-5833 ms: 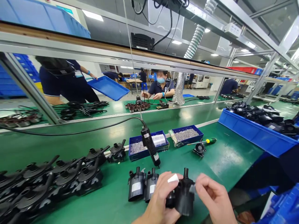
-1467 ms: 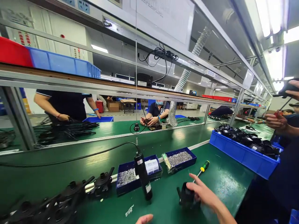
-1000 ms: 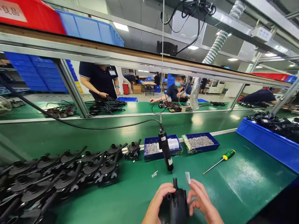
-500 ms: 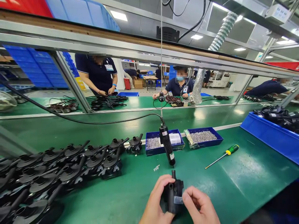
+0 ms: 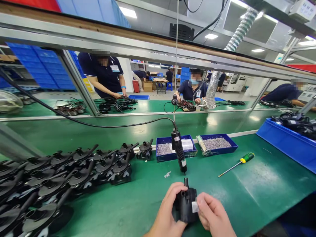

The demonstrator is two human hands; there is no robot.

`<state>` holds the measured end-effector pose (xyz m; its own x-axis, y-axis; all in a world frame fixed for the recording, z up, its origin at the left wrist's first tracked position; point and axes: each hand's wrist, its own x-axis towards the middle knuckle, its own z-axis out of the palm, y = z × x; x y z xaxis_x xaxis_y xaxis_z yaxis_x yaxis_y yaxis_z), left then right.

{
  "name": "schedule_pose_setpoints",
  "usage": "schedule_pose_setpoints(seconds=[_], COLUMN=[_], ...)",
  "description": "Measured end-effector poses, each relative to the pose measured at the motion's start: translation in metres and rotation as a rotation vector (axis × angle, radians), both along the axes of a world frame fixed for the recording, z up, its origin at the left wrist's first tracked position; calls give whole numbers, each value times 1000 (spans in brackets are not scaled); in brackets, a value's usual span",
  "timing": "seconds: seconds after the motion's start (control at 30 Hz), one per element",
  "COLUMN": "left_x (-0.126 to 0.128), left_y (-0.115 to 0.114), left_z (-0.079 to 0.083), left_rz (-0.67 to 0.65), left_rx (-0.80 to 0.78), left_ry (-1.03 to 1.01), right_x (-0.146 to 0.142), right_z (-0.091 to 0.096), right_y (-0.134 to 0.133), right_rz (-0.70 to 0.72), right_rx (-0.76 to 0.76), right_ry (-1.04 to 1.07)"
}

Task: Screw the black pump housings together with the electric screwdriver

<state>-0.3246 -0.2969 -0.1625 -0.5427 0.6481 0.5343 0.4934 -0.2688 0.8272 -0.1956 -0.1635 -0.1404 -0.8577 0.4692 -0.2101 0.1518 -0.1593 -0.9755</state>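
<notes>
My left hand (image 5: 166, 210) is closed around the side of a black plastic pump (image 5: 187, 207) with a pipe stub pointing away from me. A small whitish label (image 5: 195, 206) stands out at the pump's right side. The thumb and fingertips of my right hand (image 5: 212, 212) pinch the label's right edge. Whether its left edge still sticks to the pump I cannot tell. Just beyond the pump hangs a black electric screwdriver (image 5: 179, 151), its tip close above the bench.
Rows of similar black pumps (image 5: 80, 176) fill the left. Two blue trays (image 5: 176, 158) of small metal parts stand behind a few loose nuts (image 5: 167, 174). A green-yellow screwdriver (image 5: 237, 164) lies right, near a blue bin (image 5: 283, 141). Co-workers sit or stand beyond the frame.
The label, which lay against the pump half a second ago, now angles outward in my right fingers. My left hand keeps hold of the pump; the whole view has shifted slightly.
</notes>
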Motion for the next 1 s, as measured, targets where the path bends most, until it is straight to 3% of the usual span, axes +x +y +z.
schedule_pose_setpoints(seconds=[0.13, 0.53, 0.63, 0.8, 0.87, 1.0], left_x=[1, 2, 2, 2, 3, 3], left_y=[0, 0, 0, -1, -1, -1], left_z=[-1, 1, 1, 3, 5, 5], left_rz=[14, 25, 31, 22, 11, 27], left_rx=[-13, -26, -26, -10, 0, 32], left_ry=[-12, 29, 34, 45, 39, 37], right_x=[1, 7, 8, 14, 17, 16], right_z=[-1, -11, -9, -5, -6, -14], right_y=[0, -1, -3, -3, 1, 5], right_rz=[13, 62, 25, -81, -124, -201], right_rx=[226, 529, 763, 1349, 1366, 990], right_ry=[24, -28, -5, 145, 144, 33])
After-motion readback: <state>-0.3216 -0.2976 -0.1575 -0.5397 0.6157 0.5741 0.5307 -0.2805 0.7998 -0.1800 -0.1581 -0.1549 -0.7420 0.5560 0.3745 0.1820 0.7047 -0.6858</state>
